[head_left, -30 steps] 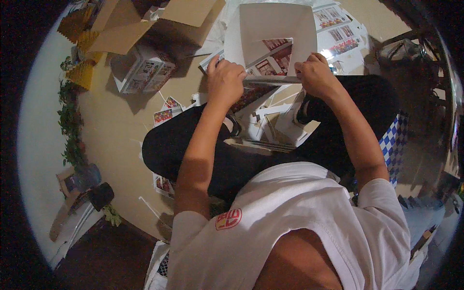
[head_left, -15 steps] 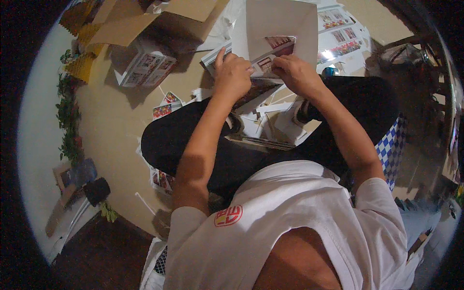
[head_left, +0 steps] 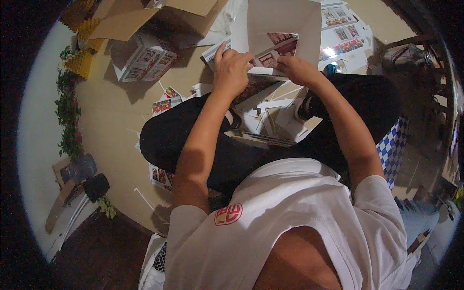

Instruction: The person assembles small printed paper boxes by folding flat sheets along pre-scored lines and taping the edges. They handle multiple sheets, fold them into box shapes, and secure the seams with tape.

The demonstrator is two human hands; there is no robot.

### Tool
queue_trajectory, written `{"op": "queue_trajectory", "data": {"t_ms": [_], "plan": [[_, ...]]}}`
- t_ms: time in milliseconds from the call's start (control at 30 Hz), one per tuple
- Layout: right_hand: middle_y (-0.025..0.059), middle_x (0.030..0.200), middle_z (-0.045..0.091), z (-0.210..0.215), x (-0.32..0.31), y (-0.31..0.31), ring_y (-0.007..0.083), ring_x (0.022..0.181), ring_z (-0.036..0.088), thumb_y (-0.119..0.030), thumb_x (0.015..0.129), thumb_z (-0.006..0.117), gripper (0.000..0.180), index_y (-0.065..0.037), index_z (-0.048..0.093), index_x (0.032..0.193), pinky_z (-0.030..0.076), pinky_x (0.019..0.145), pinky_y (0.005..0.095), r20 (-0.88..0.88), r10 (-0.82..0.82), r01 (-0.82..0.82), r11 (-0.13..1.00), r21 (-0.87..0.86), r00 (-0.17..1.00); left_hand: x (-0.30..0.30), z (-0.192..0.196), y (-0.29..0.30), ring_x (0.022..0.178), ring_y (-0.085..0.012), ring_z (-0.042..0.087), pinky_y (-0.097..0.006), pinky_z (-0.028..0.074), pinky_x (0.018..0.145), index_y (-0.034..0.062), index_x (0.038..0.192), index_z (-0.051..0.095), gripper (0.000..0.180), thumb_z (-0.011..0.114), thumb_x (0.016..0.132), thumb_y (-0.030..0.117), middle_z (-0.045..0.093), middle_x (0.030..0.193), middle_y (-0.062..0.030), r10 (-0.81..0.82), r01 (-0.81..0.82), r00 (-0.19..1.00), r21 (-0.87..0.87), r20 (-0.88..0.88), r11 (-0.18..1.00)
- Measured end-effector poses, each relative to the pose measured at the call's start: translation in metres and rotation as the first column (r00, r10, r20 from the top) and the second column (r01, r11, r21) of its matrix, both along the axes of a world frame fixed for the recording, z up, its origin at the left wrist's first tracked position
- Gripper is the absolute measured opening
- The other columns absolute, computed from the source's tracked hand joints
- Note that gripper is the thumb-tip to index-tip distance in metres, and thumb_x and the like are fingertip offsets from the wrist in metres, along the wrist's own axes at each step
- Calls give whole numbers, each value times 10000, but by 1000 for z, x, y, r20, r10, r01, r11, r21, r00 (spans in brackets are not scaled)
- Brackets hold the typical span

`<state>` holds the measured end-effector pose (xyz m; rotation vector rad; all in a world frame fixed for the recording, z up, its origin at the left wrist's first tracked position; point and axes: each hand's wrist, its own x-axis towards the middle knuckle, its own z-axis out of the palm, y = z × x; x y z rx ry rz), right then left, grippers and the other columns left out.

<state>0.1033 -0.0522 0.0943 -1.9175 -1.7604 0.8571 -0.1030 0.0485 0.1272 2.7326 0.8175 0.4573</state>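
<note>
A white cardboard box (head_left: 271, 18) stands between my hands, its plain inner walls facing me and a printed panel (head_left: 284, 44) showing inside. My left hand (head_left: 232, 72) grips the near left edge, index finger stretched out and the other fingers curled at the cardboard. On the near right side, my right hand (head_left: 302, 71) pinches the box's edge; its fingertips are partly hidden. A narrow white flap (head_left: 266, 71) lies between both hands along the near edge. Below it, white cardboard pieces (head_left: 268, 118) lie between my legs.
Left of the box, a printed carton (head_left: 150, 63) sits beside a large open brown cardboard box (head_left: 188, 21). Flat printed cardboard sheets (head_left: 345, 41) lie at the far right. A small blue shiny object (head_left: 330, 69) is near my right knee. Printed scraps (head_left: 163, 105) lie by my left knee.
The box's near edge has tilted so the white flap now shows between my hands. My right hand has shifted slightly right and down; my left hand has hardly moved.
</note>
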Motion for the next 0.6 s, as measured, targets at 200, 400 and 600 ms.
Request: {"op": "queue_trajectory", "data": {"t_ms": [200,400,600], "plan": [[216,924,659,0,2,0,413,896,627,-231,869,591,233,-45,615,1007,482,783,498,-36,1,-2,1000,-30,999,-10,-3,15,967,-200,592,-451,236,1111,147,884,669,93,651,795,167,656,900,-21,-131,137,988,-76,87,988],[219,974,644,7,10,-4,413,947,603,-257,892,561,240,-41,601,989,470,801,496,-28,-42,41,998,-46,999,-24,1,28,1044,-249,574,-441,290,1071,119,915,648,127,646,789,135,644,991,-79,-203,215,969,-70,143,974],[231,902,629,14,9,-12,435,903,591,-280,945,486,260,-32,556,977,450,768,491,32,-4,7,998,-67,999,-20,6,23,1008,-299,580,-420,409,938,54,879,611,119,645,766,72,633,965,-111,-166,201,970,-201,179,959]]}}
